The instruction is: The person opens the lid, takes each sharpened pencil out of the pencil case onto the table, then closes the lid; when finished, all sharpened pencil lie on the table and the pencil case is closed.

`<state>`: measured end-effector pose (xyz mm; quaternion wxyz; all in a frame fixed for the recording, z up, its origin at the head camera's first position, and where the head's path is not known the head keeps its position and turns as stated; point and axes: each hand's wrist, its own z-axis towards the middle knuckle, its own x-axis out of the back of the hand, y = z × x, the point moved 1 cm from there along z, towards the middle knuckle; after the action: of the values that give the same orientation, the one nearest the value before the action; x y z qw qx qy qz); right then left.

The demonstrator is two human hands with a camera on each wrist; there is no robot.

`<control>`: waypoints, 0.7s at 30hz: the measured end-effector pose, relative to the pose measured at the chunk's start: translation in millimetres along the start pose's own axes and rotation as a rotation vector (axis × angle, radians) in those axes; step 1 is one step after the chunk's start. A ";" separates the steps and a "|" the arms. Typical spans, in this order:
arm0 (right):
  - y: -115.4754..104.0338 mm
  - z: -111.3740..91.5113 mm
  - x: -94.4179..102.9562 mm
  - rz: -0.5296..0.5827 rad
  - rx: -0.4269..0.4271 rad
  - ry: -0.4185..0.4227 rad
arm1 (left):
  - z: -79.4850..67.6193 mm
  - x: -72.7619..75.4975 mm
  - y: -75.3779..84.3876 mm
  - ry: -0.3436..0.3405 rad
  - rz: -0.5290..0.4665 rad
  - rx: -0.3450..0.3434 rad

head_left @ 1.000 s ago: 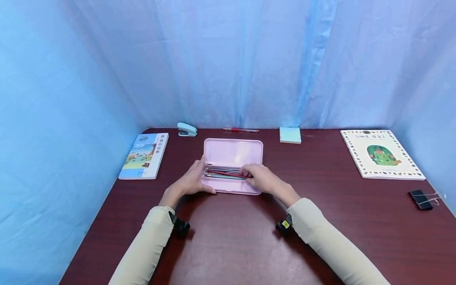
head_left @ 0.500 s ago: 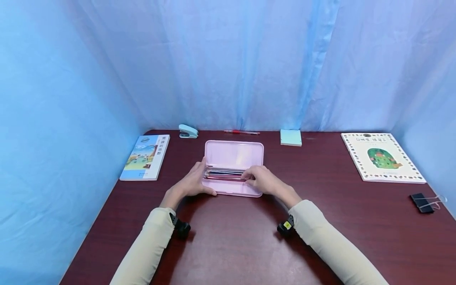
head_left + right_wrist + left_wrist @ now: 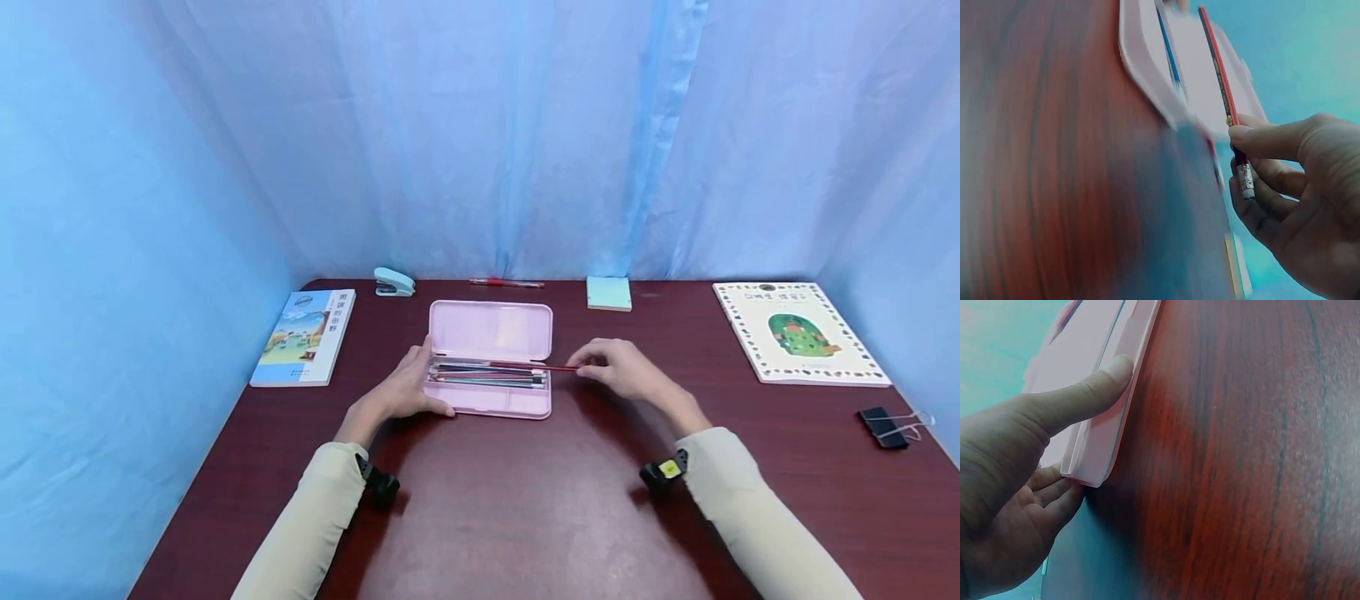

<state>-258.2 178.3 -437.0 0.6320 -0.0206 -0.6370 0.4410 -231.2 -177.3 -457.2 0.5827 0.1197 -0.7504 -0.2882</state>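
An open pink pencil case (image 3: pixel 491 329) lies on the dark red table, its lid tipped back. Several pencils (image 3: pixel 487 379) fill its long compartment. My left hand (image 3: pixel 401 387) holds the case at its left end; in the left wrist view the thumb (image 3: pixel 1094 394) presses along the front wall and the fingers sit round the corner. Just off the case's right end, my right hand (image 3: pixel 622 367) pinches a red pencil (image 3: pixel 1219 69) near its eraser end between thumb and fingers. The pencil's far part reaches back over the case.
Along the back stand a light blue stapler (image 3: pixel 393 283), a red pen (image 3: pixel 507 283) and a light blue note pad (image 3: pixel 609 293). One book (image 3: pixel 300 342) lies at left, another book (image 3: pixel 802 333) at right, with a black binder clip (image 3: pixel 887 427) in front of it.
My right hand has moved right, out of the case, drawing the red pencil along with it. The left hand stays at the case's left end.
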 end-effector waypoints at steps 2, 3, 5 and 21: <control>15.4 -11.2 12.2 -0.031 -0.014 0.000 | -0.3 -0.4 0.0 -0.003 0.001 0.009; 22.9 -16.7 17.9 -0.046 -0.022 -0.002 | -0.4 -0.5 0.0 -0.005 0.002 0.013; 37.4 -28.6 29.0 -0.072 -0.050 0.002 | -0.4 -0.4 0.2 -0.007 0.004 0.015; 102.2 -65.3 50.6 -0.192 -0.186 0.088 | -0.9 1.8 1.1 -0.012 0.008 -0.002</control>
<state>-268.9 305.3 -469.5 0.6939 -0.0372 -0.6458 0.3163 -230.6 -177.6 -454.9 0.5795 0.1141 -0.7541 -0.2873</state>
